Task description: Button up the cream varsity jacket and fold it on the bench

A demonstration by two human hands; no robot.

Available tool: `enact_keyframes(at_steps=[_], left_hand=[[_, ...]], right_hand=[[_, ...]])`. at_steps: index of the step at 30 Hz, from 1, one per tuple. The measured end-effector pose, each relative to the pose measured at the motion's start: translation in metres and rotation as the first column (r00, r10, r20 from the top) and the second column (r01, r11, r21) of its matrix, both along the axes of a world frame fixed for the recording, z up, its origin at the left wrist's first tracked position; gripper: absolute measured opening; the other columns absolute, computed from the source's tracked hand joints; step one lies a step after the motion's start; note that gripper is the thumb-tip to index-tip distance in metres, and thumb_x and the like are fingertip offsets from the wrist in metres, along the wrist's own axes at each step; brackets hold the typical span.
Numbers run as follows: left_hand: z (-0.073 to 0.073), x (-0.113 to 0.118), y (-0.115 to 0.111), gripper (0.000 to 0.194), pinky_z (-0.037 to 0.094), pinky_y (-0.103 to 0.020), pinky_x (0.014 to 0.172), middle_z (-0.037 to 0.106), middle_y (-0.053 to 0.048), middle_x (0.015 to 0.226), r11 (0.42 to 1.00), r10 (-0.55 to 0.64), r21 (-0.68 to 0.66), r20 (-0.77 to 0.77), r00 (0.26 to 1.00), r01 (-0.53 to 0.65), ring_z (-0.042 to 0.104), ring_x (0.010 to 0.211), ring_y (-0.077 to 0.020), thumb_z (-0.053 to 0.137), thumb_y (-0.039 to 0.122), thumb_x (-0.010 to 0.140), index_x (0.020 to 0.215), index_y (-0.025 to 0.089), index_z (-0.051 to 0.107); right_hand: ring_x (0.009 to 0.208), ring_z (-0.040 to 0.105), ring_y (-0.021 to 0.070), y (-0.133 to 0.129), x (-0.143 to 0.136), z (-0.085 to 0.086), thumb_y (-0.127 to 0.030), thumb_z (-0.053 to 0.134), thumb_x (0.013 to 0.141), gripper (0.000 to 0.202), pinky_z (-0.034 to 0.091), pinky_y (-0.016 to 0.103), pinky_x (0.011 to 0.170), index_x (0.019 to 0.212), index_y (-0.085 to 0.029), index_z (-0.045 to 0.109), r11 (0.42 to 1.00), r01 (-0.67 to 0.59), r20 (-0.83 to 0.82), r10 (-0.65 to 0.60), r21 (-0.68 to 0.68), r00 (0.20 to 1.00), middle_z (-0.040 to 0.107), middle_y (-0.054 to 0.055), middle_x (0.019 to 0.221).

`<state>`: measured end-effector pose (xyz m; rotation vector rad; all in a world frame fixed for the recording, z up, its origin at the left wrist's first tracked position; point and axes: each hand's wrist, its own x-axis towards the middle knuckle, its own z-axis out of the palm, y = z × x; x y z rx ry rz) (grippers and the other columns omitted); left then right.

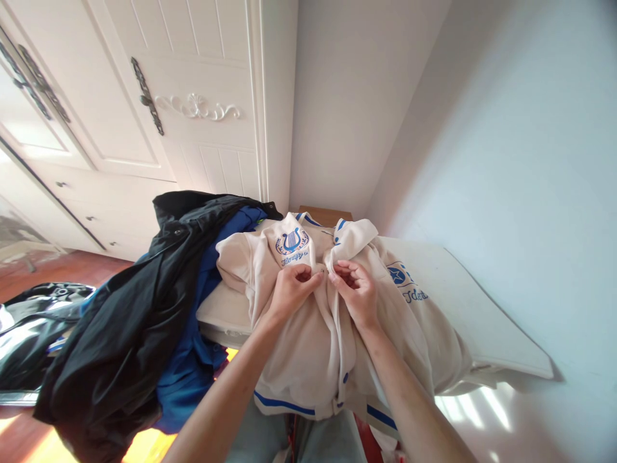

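A cream jacket (299, 354) with blue stripes, blue snaps and a blue lyre emblem is spread over a white board, its collar pointing away from me. My left hand (297, 288) pinches the left front edge just below the emblem. Close beside it, my right hand (355, 289) pinches the other front edge. Both sets of fingertips are near each other at the upper middle of the jacket front. Blue snaps show lower down on the right edge.
Black and blue garments (130, 302) hang over the left end of the white board (477, 302). White cabinets (202, 77) stand behind at the left, and a pale wall (530, 161) rises at the right. Bagged items (43, 341) lie at the far left.
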<state>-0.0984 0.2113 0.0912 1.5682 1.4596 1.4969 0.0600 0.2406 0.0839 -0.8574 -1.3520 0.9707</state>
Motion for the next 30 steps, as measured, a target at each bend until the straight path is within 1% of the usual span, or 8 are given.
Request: enact_keyframes(at_steps=[3, 5, 10, 15, 18, 21, 27, 30], left_hand=[[0.0016, -0.0004, -0.0012, 0.040, 0.026, -0.023, 0.052, 0.036, 0.004, 0.059, 0.996, -0.088, 0.011, 0.036, 0.995, 0.088, 0.033, 0.058, -0.0091, 0.065, 0.043, 0.083, 0.059, 0.016, 0.047], [0.0021, -0.0007, -0.0018, 0.041, 0.025, -0.023, 0.052, 0.035, 0.003, 0.059, 0.993, -0.116, 0.020, 0.043, 0.992, 0.115, 0.032, 0.059, -0.0092, 0.065, 0.044, 0.084, 0.059, 0.016, 0.048], [0.0027, -0.0007, -0.0031, 0.043, 0.025, -0.023, 0.052, 0.036, 0.003, 0.059, 0.990, -0.140, 0.003, 0.088, 0.986, 0.140, 0.032, 0.059, -0.0097, 0.066, 0.048, 0.083, 0.060, 0.015, 0.051], [0.0046, -0.0001, -0.0042, 0.045, 0.024, -0.023, 0.052, 0.035, 0.003, 0.060, 0.990, -0.141, -0.015, 0.105, 0.984, 0.143, 0.031, 0.059, -0.0097, 0.067, 0.050, 0.082, 0.059, 0.016, 0.049], [0.0034, -0.0011, -0.0034, 0.046, 0.024, -0.023, 0.052, 0.034, 0.003, 0.060, 0.984, -0.175, -0.016, 0.128, 0.976, 0.178, 0.031, 0.059, -0.0096, 0.066, 0.049, 0.083, 0.058, 0.016, 0.046], [0.0006, -0.0026, -0.0015, 0.044, 0.025, -0.023, 0.051, 0.036, 0.003, 0.060, 0.977, -0.207, -0.016, 0.139, 0.968, 0.211, 0.032, 0.059, -0.0096, 0.064, 0.048, 0.084, 0.060, 0.016, 0.047], [-0.0027, -0.0032, 0.0020, 0.036, 0.026, -0.023, 0.053, 0.039, 0.003, 0.059, 0.985, -0.168, -0.032, 0.101, 0.981, 0.172, 0.032, 0.058, -0.0095, 0.064, 0.040, 0.083, 0.060, 0.016, 0.050], [-0.0036, -0.0027, 0.0032, 0.034, 0.028, -0.023, 0.054, 0.042, 0.003, 0.059, 0.989, -0.140, -0.036, 0.095, 0.986, 0.144, 0.034, 0.059, -0.0101, 0.064, 0.039, 0.081, 0.059, 0.016, 0.051]], right_hand=[[0.096, 0.072, 0.0243, -0.0002, 0.0004, 0.0005, -0.038, 0.080, 0.074, 0.041, 0.058, 0.039, 0.087, 0.108, -0.020, 0.068, 0.998, -0.060, -0.025, 0.059, -0.032, 0.998, 0.075, 0.009, 0.102], [0.098, 0.071, 0.0245, -0.0007, 0.0010, 0.0013, -0.039, 0.080, 0.074, 0.043, 0.058, 0.039, 0.088, 0.110, -0.020, 0.068, 0.995, -0.092, -0.034, 0.090, -0.046, 0.995, 0.075, 0.010, 0.105], [0.102, 0.071, 0.0258, 0.0002, 0.0037, 0.0015, -0.041, 0.081, 0.072, 0.048, 0.057, 0.042, 0.093, 0.114, -0.020, 0.070, 0.987, -0.120, -0.064, 0.113, -0.108, 0.992, 0.075, 0.010, 0.108], [0.107, 0.070, 0.0275, 0.0047, 0.0064, -0.0013, -0.040, 0.082, 0.071, 0.051, 0.053, 0.045, 0.101, 0.116, -0.019, 0.070, 0.971, -0.152, -0.110, 0.134, -0.185, 0.985, 0.074, 0.010, 0.112], [0.109, 0.069, 0.0280, 0.0057, 0.0073, -0.0017, -0.039, 0.082, 0.071, 0.052, 0.051, 0.046, 0.104, 0.118, -0.019, 0.070, 0.961, -0.177, -0.127, 0.152, -0.213, 0.980, 0.074, 0.011, 0.113], [0.111, 0.068, 0.0271, 0.0049, 0.0078, -0.0005, -0.038, 0.081, 0.073, 0.049, 0.051, 0.045, 0.104, 0.118, -0.021, 0.071, 0.954, -0.197, -0.127, 0.172, -0.227, 0.977, 0.074, 0.009, 0.115], [0.114, 0.067, 0.0275, 0.0031, 0.0079, 0.0009, -0.038, 0.082, 0.073, 0.049, 0.047, 0.046, 0.108, 0.117, -0.020, 0.071, 0.940, -0.224, -0.132, 0.195, -0.257, 0.972, 0.074, 0.009, 0.115], [0.112, 0.067, 0.0267, 0.0031, 0.0080, -0.0013, -0.039, 0.080, 0.075, 0.050, 0.048, 0.046, 0.107, 0.120, -0.020, 0.070, 0.942, -0.224, -0.085, 0.209, -0.249, 0.974, 0.073, 0.009, 0.116]])
